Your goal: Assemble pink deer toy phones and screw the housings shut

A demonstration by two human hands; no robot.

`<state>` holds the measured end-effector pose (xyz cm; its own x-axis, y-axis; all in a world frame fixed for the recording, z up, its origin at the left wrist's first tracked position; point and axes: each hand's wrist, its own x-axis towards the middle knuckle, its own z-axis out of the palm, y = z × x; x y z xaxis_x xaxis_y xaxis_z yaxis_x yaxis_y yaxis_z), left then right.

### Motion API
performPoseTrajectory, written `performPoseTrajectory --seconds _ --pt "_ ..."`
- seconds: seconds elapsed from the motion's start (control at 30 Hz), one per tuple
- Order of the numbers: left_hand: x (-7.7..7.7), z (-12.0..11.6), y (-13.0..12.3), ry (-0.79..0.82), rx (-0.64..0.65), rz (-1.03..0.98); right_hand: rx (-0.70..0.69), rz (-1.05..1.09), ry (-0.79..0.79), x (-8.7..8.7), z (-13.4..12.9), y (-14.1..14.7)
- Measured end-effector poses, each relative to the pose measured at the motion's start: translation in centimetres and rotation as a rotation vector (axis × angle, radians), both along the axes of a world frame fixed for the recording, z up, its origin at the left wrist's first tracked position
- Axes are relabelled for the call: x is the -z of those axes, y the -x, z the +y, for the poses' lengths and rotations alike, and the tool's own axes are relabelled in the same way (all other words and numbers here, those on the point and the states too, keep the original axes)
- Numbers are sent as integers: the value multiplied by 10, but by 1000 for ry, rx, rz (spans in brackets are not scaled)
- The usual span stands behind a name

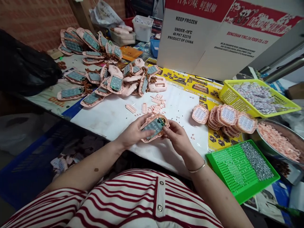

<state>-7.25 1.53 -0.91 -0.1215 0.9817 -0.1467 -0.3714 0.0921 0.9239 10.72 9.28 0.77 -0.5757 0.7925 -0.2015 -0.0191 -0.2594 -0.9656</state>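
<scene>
Between my two hands is a pink plastic casing (pixel 152 128) with a grey-blue keypad sheet and a green circuit board showing inside. My left hand (pixel 136 131) grips its left side, thumb lying across the sheet. On the right side, my right hand (pixel 175 134) pinches the edge near the green board and wiring; its fingertips are partly behind the casing. Just beyond, small pink plastic pieces (pixel 158 103) and flat pink battery-cover-like strips (pixel 130 108) lie on the white sheet (pixel 180 98). A heap of similar open casings (pixel 116 83) sits farther back on the left.
To the right are stacked pink keypad panels (pixel 228 115), a yellow basket (pixel 261 107) of small wrapped parts, a green tray (pixel 228 174) holding screws, and a metal bowl (pixel 258 133) of pink pieces. A white carton (pixel 201 47) stands behind; a black bag (pixel 26 63) is at left.
</scene>
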Motion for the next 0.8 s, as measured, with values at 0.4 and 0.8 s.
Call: performPoseTrajectory --seconds 0.4,0.8 --pt "21 8 25 76 89 -644 -70 -674 -705 -16 136 72" --pt "31 15 24 68 52 -773 -167 -966 -1334 -2 227 153"
